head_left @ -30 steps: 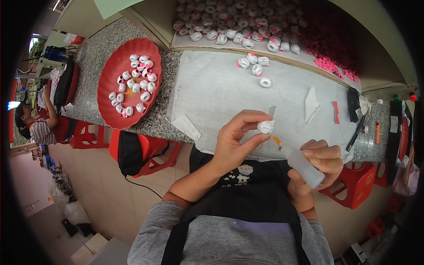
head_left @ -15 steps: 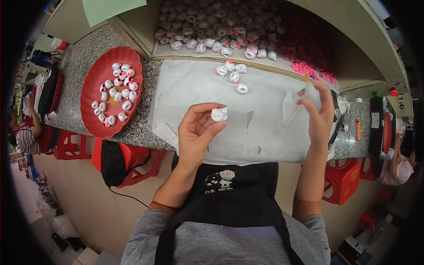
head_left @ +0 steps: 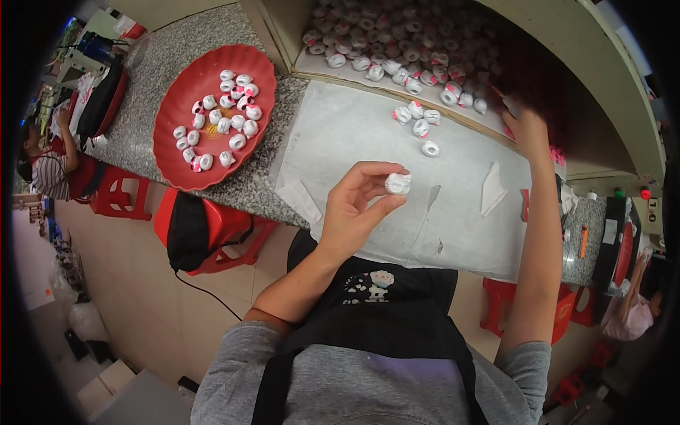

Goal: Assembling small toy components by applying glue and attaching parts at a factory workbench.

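My left hand (head_left: 358, 205) pinches a small white figurine piece (head_left: 398, 184) between thumb and fingertips, above the papered worktop. Inside the shelf opening at the far right, my right hand (head_left: 528, 131) is closed round a small white squeeze bottle (head_left: 511, 106) with a thin orange tip. That hand is at the pile of small pink pieces (head_left: 557, 154), and its fingers are partly hidden in shadow. Several white pieces with pink patches (head_left: 421, 128) lie loose on the paper (head_left: 340, 142), beyond my left hand.
A red scalloped tray (head_left: 167, 134) with several white-and-pink pieces stands on the granite counter to the left. The shelf (head_left: 489, 131) holds a heap of white pieces (head_left: 382, 35). A torn white scrap (head_left: 492, 188) lies on the paper. Red stools (head_left: 170, 212) stand below.
My right hand, with the squeeze bottle, has gone from above the paper forward into the shelf, towards the pink pieces. My left hand keeps its pinch on the white piece. The whole view has shifted.
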`<control>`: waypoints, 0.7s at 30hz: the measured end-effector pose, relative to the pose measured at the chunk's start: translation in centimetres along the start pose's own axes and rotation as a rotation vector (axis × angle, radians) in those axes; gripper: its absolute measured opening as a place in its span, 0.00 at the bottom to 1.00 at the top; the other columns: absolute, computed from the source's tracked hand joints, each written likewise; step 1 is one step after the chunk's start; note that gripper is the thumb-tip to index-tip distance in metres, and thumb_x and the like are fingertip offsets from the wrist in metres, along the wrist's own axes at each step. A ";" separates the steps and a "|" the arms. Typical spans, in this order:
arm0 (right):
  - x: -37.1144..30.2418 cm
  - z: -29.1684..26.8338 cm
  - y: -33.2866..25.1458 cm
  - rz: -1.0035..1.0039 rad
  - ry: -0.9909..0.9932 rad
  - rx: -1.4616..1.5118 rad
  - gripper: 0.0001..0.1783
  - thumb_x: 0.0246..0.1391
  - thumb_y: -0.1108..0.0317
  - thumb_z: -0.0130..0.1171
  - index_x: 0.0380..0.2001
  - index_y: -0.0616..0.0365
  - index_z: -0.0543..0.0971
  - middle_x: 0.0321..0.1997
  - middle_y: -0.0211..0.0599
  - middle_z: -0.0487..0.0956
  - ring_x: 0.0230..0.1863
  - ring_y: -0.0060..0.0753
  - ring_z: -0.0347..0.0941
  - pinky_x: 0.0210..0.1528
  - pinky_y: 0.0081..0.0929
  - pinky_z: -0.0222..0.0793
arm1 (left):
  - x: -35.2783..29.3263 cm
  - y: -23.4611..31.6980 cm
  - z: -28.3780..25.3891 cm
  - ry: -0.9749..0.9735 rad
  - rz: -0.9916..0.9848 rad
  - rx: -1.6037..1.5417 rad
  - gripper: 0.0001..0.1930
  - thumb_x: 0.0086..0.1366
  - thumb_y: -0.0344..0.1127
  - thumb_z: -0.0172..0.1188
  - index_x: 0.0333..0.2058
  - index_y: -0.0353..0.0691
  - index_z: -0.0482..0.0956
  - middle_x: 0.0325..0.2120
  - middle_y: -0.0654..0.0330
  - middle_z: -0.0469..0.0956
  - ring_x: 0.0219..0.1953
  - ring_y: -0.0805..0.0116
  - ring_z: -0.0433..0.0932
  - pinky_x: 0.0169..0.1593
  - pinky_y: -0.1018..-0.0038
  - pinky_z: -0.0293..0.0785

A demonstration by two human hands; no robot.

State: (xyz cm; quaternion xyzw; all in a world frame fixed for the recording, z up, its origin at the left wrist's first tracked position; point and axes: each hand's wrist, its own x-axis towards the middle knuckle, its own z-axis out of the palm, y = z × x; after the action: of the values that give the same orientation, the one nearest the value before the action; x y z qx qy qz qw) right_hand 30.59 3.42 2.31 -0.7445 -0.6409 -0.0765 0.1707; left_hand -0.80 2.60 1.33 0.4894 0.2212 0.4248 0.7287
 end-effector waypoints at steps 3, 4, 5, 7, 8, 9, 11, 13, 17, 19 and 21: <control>-0.7 0.0 -0.4 0.107 0.070 -0.003 0.16 0.38 0.66 0.54 0.33 0.64 0.70 0.31 0.50 0.71 0.32 0.44 0.68 0.35 0.28 0.62 | 0.0 -0.4 0.1 -0.001 0.010 -0.008 0.16 0.47 0.21 0.54 0.38 0.34 0.67 0.35 0.60 0.69 0.36 0.76 0.68 0.41 0.80 0.65; -0.9 -0.6 -1.3 0.103 0.069 -0.001 0.16 0.38 0.66 0.54 0.33 0.64 0.70 0.31 0.50 0.71 0.32 0.44 0.68 0.35 0.28 0.62 | 0.0 -0.4 -0.1 -0.014 0.010 -0.008 0.16 0.47 0.21 0.55 0.38 0.34 0.67 0.36 0.60 0.68 0.36 0.76 0.68 0.41 0.80 0.65; -1.2 -1.3 -2.1 0.255 0.058 0.154 0.14 0.39 0.67 0.54 0.31 0.64 0.70 0.29 0.45 0.72 0.30 0.37 0.69 0.33 0.25 0.63 | -0.1 -0.3 -0.2 -0.012 0.011 -0.007 0.16 0.47 0.21 0.55 0.38 0.34 0.67 0.36 0.60 0.68 0.36 0.76 0.68 0.41 0.80 0.65; -2.4 -2.1 -4.0 0.404 0.074 0.587 0.07 0.39 0.72 0.54 0.26 0.62 0.71 0.20 0.27 0.69 0.23 0.15 0.65 0.30 0.16 0.61 | -0.2 -0.2 -0.2 -0.014 -0.005 -0.012 0.16 0.48 0.20 0.54 0.38 0.34 0.66 0.36 0.59 0.68 0.37 0.75 0.68 0.42 0.80 0.64; -3.3 -2.7 -5.6 0.399 0.097 0.668 0.06 0.39 0.75 0.54 0.24 0.61 0.70 0.19 0.25 0.67 0.21 0.14 0.62 0.29 0.14 0.60 | -0.2 -0.3 -0.2 -0.018 -0.008 -0.013 0.16 0.48 0.20 0.54 0.38 0.34 0.66 0.36 0.59 0.68 0.37 0.75 0.68 0.42 0.80 0.64; -4.4 -3.4 -7.5 0.394 0.122 0.745 0.04 0.38 0.77 0.54 0.22 0.61 0.70 0.18 0.23 0.65 0.20 0.12 0.59 0.27 0.13 0.59 | -0.2 -0.3 -0.1 -0.038 -0.017 -0.054 0.16 0.48 0.20 0.53 0.38 0.33 0.65 0.36 0.57 0.68 0.39 0.73 0.68 0.43 0.79 0.64; -6.9 -3.4 -10.9 0.435 0.072 1.125 0.04 0.36 0.80 0.52 0.21 0.62 0.70 0.18 0.27 0.66 0.18 0.14 0.58 0.21 0.12 0.53 | -0.3 -0.4 0.4 -0.059 -0.030 -0.098 0.16 0.48 0.19 0.53 0.38 0.33 0.64 0.37 0.54 0.68 0.41 0.70 0.67 0.44 0.78 0.64; -9.1 -2.7 -13.5 0.519 -0.061 1.290 0.06 0.35 0.79 0.54 0.22 0.63 0.70 0.19 0.31 0.68 0.19 0.17 0.61 0.21 0.14 0.55 | -0.3 -0.3 1.2 -0.074 -0.096 -0.171 0.16 0.48 0.20 0.53 0.38 0.33 0.64 0.37 0.53 0.68 0.41 0.69 0.67 0.44 0.77 0.64; -11.2 -2.3 -15.7 0.616 0.063 1.411 0.07 0.35 0.81 0.54 0.23 0.65 0.69 0.21 0.35 0.70 0.19 0.20 0.62 0.22 0.15 0.56 | -0.5 -0.6 1.3 -0.109 -0.060 -0.113 0.16 0.48 0.19 0.52 0.38 0.32 0.64 0.37 0.53 0.68 0.42 0.69 0.67 0.44 0.77 0.64; -11.9 -2.8 -15.7 0.619 0.160 1.469 0.06 0.36 0.82 0.53 0.22 0.65 0.68 0.22 0.40 0.70 0.19 0.23 0.63 0.21 0.16 0.57 | -0.6 -0.6 1.3 -0.106 -0.046 -0.043 0.16 0.48 0.18 0.52 0.38 0.32 0.64 0.37 0.53 0.68 0.42 0.70 0.67 0.44 0.77 0.64; -12.0 -3.4 -16.1 0.630 0.127 1.541 0.06 0.36 0.82 0.53 0.21 0.64 0.67 0.23 0.41 0.70 0.19 0.23 0.63 0.21 0.17 0.57 | -0.7 -0.6 1.4 -0.093 0.009 0.029 0.15 0.48 0.18 0.52 0.38 0.32 0.64 0.38 0.53 0.68 0.42 0.70 0.67 0.43 0.77 0.65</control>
State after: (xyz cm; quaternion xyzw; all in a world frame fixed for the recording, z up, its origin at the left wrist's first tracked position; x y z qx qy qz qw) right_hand 13.12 -6.93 3.99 -0.5577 -0.2649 0.3930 0.6814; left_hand 0.09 1.15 1.27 0.5202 0.1912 0.4015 0.7291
